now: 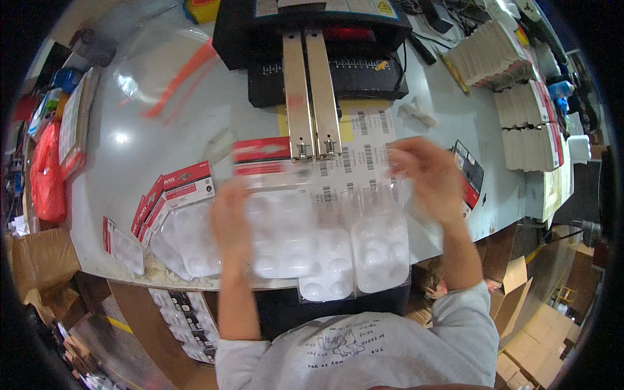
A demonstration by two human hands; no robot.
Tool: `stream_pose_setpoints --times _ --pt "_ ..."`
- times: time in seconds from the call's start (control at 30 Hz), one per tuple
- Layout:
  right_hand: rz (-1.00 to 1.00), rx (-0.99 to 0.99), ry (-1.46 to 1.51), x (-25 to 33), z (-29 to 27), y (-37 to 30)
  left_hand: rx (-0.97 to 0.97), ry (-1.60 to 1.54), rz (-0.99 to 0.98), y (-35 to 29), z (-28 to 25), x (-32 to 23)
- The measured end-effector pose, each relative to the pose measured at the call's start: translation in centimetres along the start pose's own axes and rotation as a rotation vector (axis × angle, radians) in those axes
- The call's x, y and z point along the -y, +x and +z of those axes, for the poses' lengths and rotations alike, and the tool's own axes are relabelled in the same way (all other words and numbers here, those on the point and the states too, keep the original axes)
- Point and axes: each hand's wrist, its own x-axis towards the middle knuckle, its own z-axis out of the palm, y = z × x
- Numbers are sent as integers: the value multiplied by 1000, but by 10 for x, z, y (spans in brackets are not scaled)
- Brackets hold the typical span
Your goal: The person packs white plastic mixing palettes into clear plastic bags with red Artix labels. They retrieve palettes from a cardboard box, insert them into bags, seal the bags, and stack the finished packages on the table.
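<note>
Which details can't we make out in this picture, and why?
All in the head view:
- Left hand: motion blur hides its exact grip.
- Right hand: motion blur hides whether it holds anything.
- Black machine: top cut off by the upper edge.
- Barcode sheet: partly covered by metal bars; print too small.

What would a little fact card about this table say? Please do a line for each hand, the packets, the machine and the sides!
Left hand: left hand blurred, among the tray packets; grip unclear
Right hand: right hand blurred, near the label sheet's right edge; grip unclear
Packets: white tray packets, clear wrapping, round hollows
Machine: black machine, two metal bars reaching over the sheet
Left side: red bag
Right side: card stacks
</note>
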Motion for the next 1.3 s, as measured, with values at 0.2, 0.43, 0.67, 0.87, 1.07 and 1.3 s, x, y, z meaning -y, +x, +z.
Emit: stream_pose_setpoints --times 0.2,0.43,0.67,0.87,1.07,1.3 --pt "-191 -233 -579 -82 -100 -27 -310 533 331 -25 -48 6" --pt "-11 -229 -398 -91 -110 -22 128 -104 63 -76 33 4" --pt "-89 -108 -223 -13 -57 -53 430 -793 -282 -80 7 -39" --pt "-356 358 -280 42 14 -37 452 -485 -68 -84 0 -55" --pt "-339 447 -359 44 30 -30 382 -362 0 -80 4 -49" --pt "-210 272 -283 23 16 -21 190 -414 -6 -72 4 -41"
